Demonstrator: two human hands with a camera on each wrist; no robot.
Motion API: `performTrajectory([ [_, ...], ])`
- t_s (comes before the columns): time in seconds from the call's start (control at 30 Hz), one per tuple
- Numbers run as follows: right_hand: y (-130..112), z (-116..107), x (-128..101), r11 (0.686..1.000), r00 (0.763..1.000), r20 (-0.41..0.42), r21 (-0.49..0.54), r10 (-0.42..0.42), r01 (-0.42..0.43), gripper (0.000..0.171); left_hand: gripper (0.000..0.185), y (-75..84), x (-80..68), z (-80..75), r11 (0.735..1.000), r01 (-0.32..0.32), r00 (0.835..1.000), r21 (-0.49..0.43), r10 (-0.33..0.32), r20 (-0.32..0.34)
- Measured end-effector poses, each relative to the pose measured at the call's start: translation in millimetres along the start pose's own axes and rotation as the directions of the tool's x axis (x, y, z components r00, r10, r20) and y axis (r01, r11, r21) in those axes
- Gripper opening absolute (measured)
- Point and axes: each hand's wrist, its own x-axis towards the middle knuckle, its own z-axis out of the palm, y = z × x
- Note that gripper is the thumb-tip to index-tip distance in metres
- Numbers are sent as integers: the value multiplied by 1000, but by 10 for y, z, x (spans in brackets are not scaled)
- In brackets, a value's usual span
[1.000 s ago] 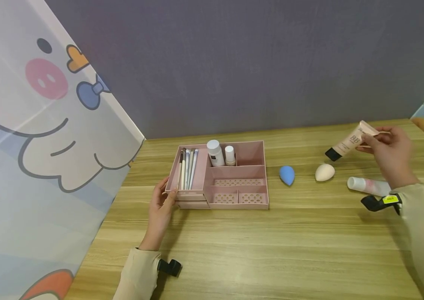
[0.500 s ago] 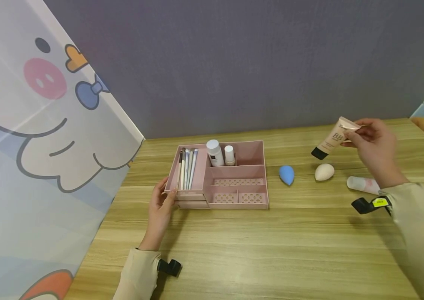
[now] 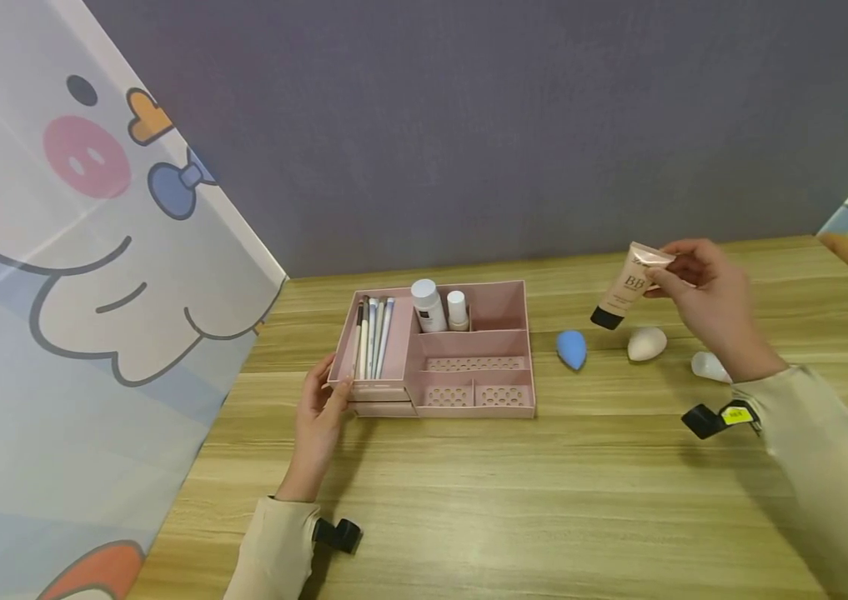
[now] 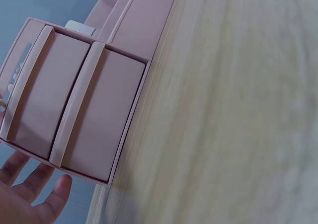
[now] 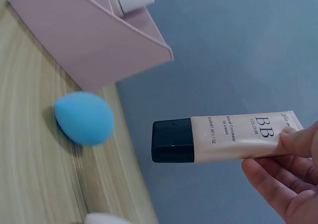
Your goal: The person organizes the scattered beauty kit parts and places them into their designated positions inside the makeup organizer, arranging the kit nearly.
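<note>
Tube (image 3: 627, 286) is being pinched at its crimped end by right hand (image 3: 709, 296), cap dangling; slipping onto sponges (image 3: 572, 349) is being risked. Left hand (image 3: 318, 408), relaxed, is touching organizer (image 3: 514, 296).

I see the beige BB cream tube (image 3: 626, 287) tilted, black cap down, hanging above the surface (image 3: 544, 483), near the blue sponge (image 3: 571, 349).

One organizer (image 3: 514, 333), two white bottles (image 3: 428, 305), two sponges (image 3: 571, 349), two tubes (image 3: 626, 286), several brushes (image 3: 374, 337).
</note>
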Motion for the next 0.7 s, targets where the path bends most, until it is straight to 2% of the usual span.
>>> performTrajectory([
  [0.17, -63, 108, -24, 998, 998, 32, 6, -56, 55, 25, 45, -1, 3, 3, 1000, -9, 1000, -13, 9, 4],
  [0.7, -263, 422, -92, 992, 987, 112, -27, -118, 122, 24, 45, 5, 3, -10, 1000, 6, 1000, -11, -6, 11],
])
